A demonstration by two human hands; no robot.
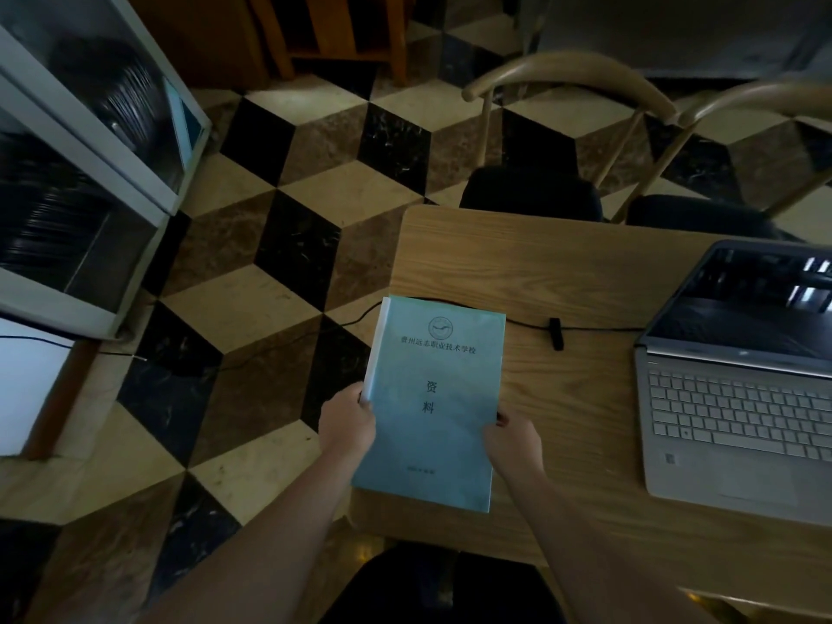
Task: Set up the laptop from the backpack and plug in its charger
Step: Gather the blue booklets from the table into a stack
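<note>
The laptop [743, 380] sat open at the table's [562, 263] right, its charger cable [599, 328] trailing floorward, while my left hand [346, 421] and right hand [513, 436] gripped a blue booklet [434, 398], apparently keeping it clear of the workspace.

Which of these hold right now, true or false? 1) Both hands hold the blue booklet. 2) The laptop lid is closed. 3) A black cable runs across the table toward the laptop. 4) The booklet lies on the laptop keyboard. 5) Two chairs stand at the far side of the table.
1) True: the left hand and right hand grip the blue booklet by its sides.
2) False: the laptop is open, screen dark.
3) True: the black cable crosses the table to the laptop's left side.
4) False: the booklet is held over the table's left edge, apart from the laptop.
5) True: two chairs stand there.
</note>
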